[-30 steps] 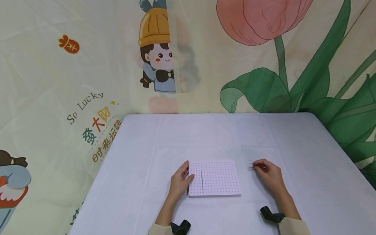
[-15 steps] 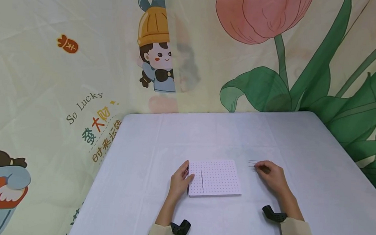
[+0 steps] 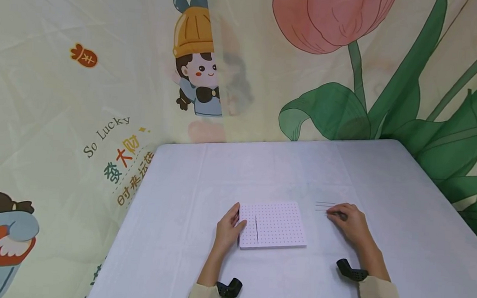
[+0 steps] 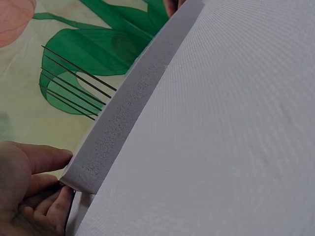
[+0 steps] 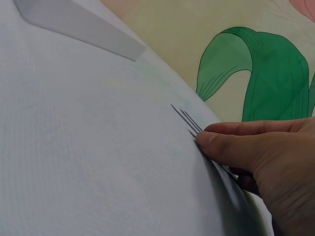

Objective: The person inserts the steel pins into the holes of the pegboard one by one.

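Observation:
My left hand (image 3: pixel 227 230) grips the left edge of a white perforated board (image 3: pixel 280 226), thumb on top and fingers at its side. In the left wrist view, several thin dark rods (image 4: pixel 74 90) stand upright in a row in the board (image 4: pixel 123 105). From the head they line up as a dark streak near the board's left part. To the right of the board, my right hand (image 3: pixel 350 222) is low over the cloth. Its thumb and forefinger pinch a thin dark rod (image 5: pixel 192 134), with other thin rods (image 5: pixel 185 117) lying close beside it. The palm hides their far ends.
A white cloth covers the table (image 3: pixel 262 169). Behind it hangs a printed curtain (image 3: pixel 246 43) with tulips and a cartoon figure. A black wrist camera (image 3: pixel 230 288) sits on the left wrist, and another black camera (image 3: pixel 350 270) on the right.
My right hand has slid a little to the right along the loose rods, uncovering more of their left ends. The left hand and the board stay in place.

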A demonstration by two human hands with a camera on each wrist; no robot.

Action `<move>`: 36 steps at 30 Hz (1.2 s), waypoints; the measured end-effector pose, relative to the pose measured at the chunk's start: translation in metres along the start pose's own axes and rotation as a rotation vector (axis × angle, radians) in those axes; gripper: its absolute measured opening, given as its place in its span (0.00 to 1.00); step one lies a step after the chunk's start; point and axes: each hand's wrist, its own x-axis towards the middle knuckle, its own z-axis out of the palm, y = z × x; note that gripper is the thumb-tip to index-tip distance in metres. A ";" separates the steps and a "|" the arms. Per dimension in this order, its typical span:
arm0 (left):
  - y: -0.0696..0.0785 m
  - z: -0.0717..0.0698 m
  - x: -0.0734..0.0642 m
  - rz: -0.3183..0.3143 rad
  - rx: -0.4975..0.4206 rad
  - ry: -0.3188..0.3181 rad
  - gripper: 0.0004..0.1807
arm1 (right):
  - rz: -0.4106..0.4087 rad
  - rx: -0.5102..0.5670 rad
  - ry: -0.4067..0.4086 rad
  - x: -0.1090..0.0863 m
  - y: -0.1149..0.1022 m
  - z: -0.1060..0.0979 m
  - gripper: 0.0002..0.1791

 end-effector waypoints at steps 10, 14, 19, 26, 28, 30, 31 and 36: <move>0.001 0.000 -0.001 -0.004 0.003 -0.001 0.32 | 0.019 -0.026 0.017 -0.001 0.007 -0.003 0.05; 0.002 -0.001 -0.001 -0.002 0.003 0.002 0.32 | 0.046 -0.030 0.009 0.000 0.006 -0.003 0.04; 0.004 -0.002 -0.002 0.011 -0.015 -0.013 0.32 | 0.060 -0.029 -0.011 0.001 0.005 -0.003 0.03; 0.005 -0.004 -0.003 0.012 -0.018 -0.023 0.32 | 0.044 -0.038 -0.020 -0.001 0.003 -0.002 0.03; 0.005 -0.004 -0.003 0.011 -0.019 -0.021 0.32 | 0.032 -0.037 -0.010 -0.001 0.003 -0.001 0.03; 0.005 -0.004 -0.002 0.011 -0.018 -0.019 0.32 | 0.021 -0.041 -0.002 -0.001 0.002 -0.001 0.03; 0.005 -0.004 -0.002 0.006 -0.017 -0.019 0.32 | 0.015 -0.044 -0.001 -0.001 0.002 0.000 0.03; 0.005 -0.003 -0.003 -0.005 -0.013 -0.020 0.32 | -0.009 -0.049 -0.004 -0.003 0.001 0.000 0.03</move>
